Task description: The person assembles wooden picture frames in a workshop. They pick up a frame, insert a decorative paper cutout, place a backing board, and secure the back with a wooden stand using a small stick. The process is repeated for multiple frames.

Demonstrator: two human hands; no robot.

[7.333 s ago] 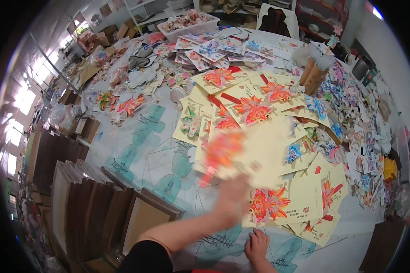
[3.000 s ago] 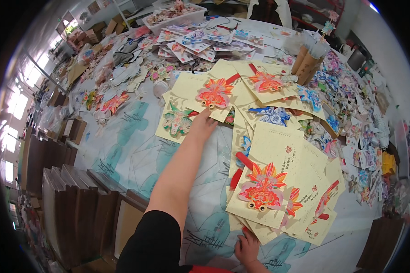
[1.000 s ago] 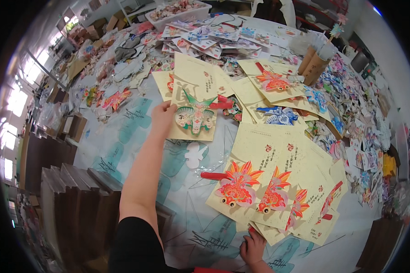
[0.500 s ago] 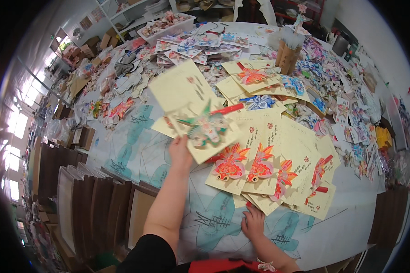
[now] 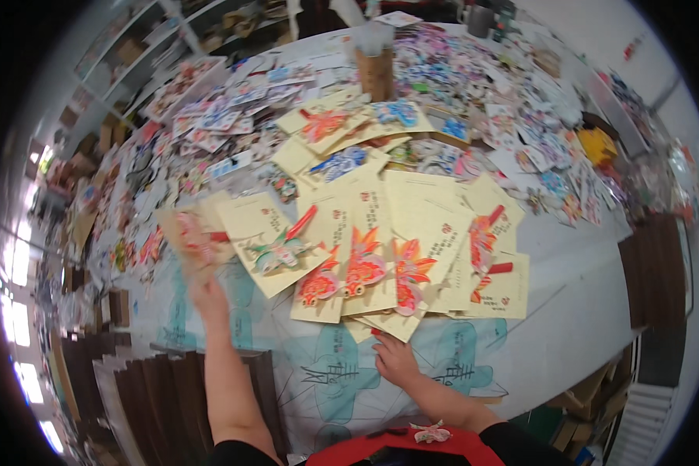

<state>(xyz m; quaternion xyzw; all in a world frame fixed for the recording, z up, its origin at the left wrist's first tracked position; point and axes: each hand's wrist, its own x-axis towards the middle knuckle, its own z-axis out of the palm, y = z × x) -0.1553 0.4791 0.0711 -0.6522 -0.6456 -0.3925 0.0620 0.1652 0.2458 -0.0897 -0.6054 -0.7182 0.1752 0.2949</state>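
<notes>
My left hand (image 5: 206, 292) grips the lower edge of a cream card (image 5: 185, 247) with a pink-red paper figure and a red strip; motion blurs it. To its right lies a cream card (image 5: 245, 225) bearing a green-and-white winged paper figure (image 5: 281, 255). This card overlaps the left side of a fan of cream cards (image 5: 419, 194) with orange-red goldfish figures (image 5: 365, 262). My right hand (image 5: 396, 362) rests on the table at the fan's near edge. Its loosely bent fingers are beside a small red piece (image 5: 377, 332) and the lowest card.
Behind the fan lie more cream cards with blue (image 5: 340, 163) and orange figures. A brown cylinder (image 5: 375, 75) stands behind them. Colourful paper cutouts (image 5: 458, 62) cover the far table. Dark frames or boards (image 5: 179, 388) stand at the near left, and brown panels (image 5: 656, 272) at the right.
The card with the green-winged figure has left my left hand and lies on the fan's left side. My left hand has moved left to another card. The whole view has shifted.
</notes>
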